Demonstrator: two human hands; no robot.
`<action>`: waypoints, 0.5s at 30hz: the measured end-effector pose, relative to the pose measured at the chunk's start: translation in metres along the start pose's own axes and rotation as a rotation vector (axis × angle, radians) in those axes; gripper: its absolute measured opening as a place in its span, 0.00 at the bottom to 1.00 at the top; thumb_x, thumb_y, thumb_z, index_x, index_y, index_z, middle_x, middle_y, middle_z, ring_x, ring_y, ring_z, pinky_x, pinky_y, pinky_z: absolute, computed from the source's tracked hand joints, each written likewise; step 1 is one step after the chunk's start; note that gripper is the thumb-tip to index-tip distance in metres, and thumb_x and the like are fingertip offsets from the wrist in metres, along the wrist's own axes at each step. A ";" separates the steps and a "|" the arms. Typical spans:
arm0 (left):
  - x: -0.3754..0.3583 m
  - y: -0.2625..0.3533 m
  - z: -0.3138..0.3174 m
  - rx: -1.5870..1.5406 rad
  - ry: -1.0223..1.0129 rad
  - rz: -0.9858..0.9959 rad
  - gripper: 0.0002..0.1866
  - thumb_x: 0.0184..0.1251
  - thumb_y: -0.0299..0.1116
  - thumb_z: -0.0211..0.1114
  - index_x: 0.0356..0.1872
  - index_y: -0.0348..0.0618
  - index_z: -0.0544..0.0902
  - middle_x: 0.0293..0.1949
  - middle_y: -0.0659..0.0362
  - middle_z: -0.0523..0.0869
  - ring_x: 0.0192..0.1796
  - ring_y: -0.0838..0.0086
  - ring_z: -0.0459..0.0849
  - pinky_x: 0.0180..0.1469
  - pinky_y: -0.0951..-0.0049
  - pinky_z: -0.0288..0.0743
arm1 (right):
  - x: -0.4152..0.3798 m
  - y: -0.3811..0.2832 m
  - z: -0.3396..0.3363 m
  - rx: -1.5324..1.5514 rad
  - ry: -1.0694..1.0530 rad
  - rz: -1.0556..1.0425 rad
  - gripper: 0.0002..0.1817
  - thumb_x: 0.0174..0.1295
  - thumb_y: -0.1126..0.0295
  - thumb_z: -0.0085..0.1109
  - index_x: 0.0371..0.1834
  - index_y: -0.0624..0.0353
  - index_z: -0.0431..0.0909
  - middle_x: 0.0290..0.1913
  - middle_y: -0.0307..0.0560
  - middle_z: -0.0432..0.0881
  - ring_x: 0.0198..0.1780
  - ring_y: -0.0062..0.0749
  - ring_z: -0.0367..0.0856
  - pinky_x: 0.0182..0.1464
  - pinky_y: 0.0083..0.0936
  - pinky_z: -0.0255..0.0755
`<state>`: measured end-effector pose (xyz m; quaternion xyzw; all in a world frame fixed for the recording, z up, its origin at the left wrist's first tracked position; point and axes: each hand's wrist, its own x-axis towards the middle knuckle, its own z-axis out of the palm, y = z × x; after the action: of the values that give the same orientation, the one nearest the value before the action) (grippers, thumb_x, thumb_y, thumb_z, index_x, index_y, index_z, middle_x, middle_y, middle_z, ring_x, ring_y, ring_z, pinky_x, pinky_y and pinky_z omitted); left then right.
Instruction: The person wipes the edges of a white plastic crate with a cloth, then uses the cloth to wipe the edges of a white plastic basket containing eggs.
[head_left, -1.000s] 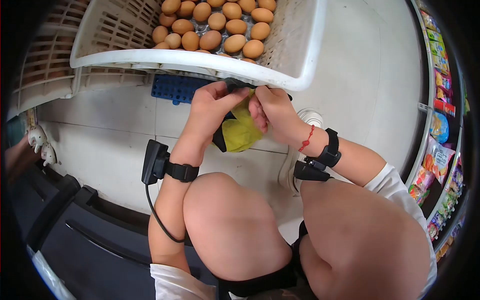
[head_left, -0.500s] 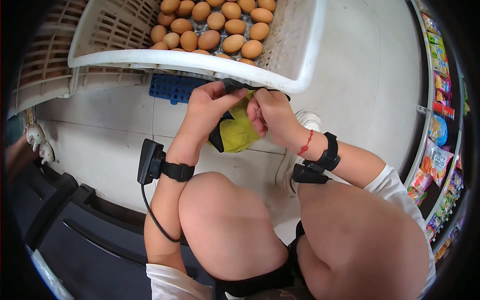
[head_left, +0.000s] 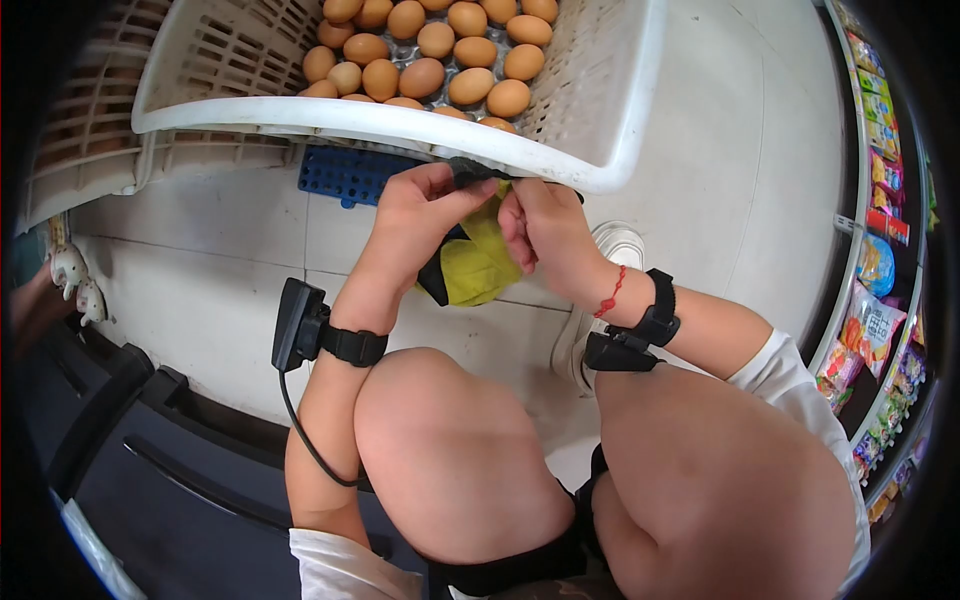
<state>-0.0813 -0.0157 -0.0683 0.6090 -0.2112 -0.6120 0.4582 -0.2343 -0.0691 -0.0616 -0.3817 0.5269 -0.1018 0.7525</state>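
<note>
clamped on the dark hem [head_left: 472, 172] of the yellow-and-black cloth [head_left: 480, 265] at twelve o'clock: your left hand [head_left: 412, 215] pinches it at eleven, thumb against forefinger, and the cloth hangs between your hands. your right hand [head_left: 558, 230] grips near that edge at one, fingers curled, the exact contact partly hidden. pull the hem gently taut, match the height of both pinches, and mind the crate rim just beyond so the fabric doesn't snag.

below is a pale tiled floor [head_left: 215, 310]. small plush charms [head_left: 68, 268] hang at nine o'clock; the blue perforated mat [head_left: 345, 178] lies near eleven; the white plastic crate [head_left: 380, 115] of brown eggs [head_left: 422, 77] spans eleven to twelve; packaged snacks [head_left: 872, 325] line the shelving at three.
</note>
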 end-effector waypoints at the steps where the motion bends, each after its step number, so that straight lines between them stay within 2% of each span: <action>1: 0.000 -0.001 0.000 0.014 0.005 -0.002 0.11 0.59 0.34 0.72 0.34 0.34 0.85 0.29 0.64 0.83 0.32 0.85 0.75 0.35 0.82 0.69 | -0.001 0.001 0.002 0.001 0.003 0.002 0.25 0.71 0.53 0.38 0.19 0.57 0.69 0.12 0.40 0.68 0.11 0.24 0.63 0.14 0.22 0.56; 7: -0.001 0.002 0.000 -0.007 -0.028 0.017 0.11 0.60 0.34 0.71 0.35 0.34 0.85 0.29 0.64 0.83 0.32 0.86 0.75 0.35 0.81 0.69 | -0.001 -0.007 0.012 0.113 0.042 0.041 0.26 0.71 0.53 0.38 0.18 0.57 0.69 0.12 0.40 0.67 0.11 0.25 0.62 0.15 0.23 0.56; 9: -0.001 0.001 -0.001 0.019 -0.019 0.017 0.11 0.60 0.33 0.71 0.35 0.34 0.85 0.30 0.64 0.83 0.32 0.86 0.75 0.35 0.82 0.69 | 0.002 -0.005 0.001 0.068 -0.069 0.066 0.27 0.71 0.52 0.38 0.17 0.57 0.69 0.12 0.41 0.67 0.11 0.25 0.62 0.15 0.23 0.56; 12: -0.001 0.000 -0.001 0.049 -0.007 0.016 0.11 0.61 0.33 0.70 0.36 0.34 0.85 0.30 0.64 0.83 0.32 0.86 0.75 0.35 0.82 0.69 | -0.002 -0.005 -0.007 0.039 -0.115 0.095 0.27 0.72 0.52 0.37 0.17 0.57 0.69 0.12 0.41 0.67 0.11 0.25 0.62 0.15 0.23 0.56; 15: -0.002 0.001 0.001 0.030 -0.006 0.008 0.11 0.61 0.33 0.70 0.36 0.34 0.85 0.30 0.65 0.83 0.32 0.86 0.75 0.35 0.82 0.69 | -0.006 -0.007 -0.006 -0.009 -0.064 0.031 0.27 0.72 0.52 0.36 0.17 0.57 0.69 0.12 0.40 0.67 0.11 0.24 0.63 0.15 0.22 0.56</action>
<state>-0.0822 -0.0150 -0.0659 0.6132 -0.2241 -0.6089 0.4506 -0.2402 -0.0733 -0.0529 -0.3800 0.5088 -0.0753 0.7688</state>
